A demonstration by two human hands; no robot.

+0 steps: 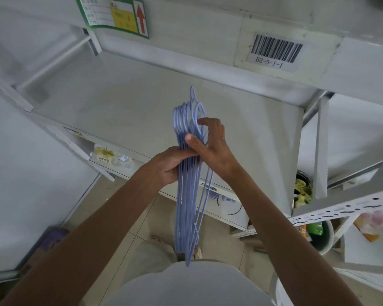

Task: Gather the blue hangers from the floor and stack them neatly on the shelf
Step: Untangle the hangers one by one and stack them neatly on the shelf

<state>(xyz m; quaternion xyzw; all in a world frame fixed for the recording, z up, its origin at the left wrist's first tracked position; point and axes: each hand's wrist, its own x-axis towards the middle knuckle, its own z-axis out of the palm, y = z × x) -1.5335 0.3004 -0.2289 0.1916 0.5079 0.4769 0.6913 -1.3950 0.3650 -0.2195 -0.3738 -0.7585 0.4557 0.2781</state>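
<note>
Nearest the camera: a pale shirt (192, 286) at the bottom edge, both bare forearms reaching up from it. Tiled floor (139, 219) below, one sandalled foot (157, 240) visible.

Blue hangers (187, 195): one bundle, held upright on edge, hooks up, lower ends hanging down to the shirt. None seen on the floor.

Left hand (168, 165): closed around the bundle at mid-height, fingers wrapped across the wires.

Right hand (212, 146): just above the left, thumb pressed on the near side of the bundle, fingers curled behind at the necks below the hooks.

Beyond the hands: white shelf (119, 102), bare board; the hooks sit over its front right part, not touching. Upper shelf rail carries a barcode label (275, 50) reading D2-5-1-1 and a green-bordered sign (115, 15) with a red arrow.
</note>
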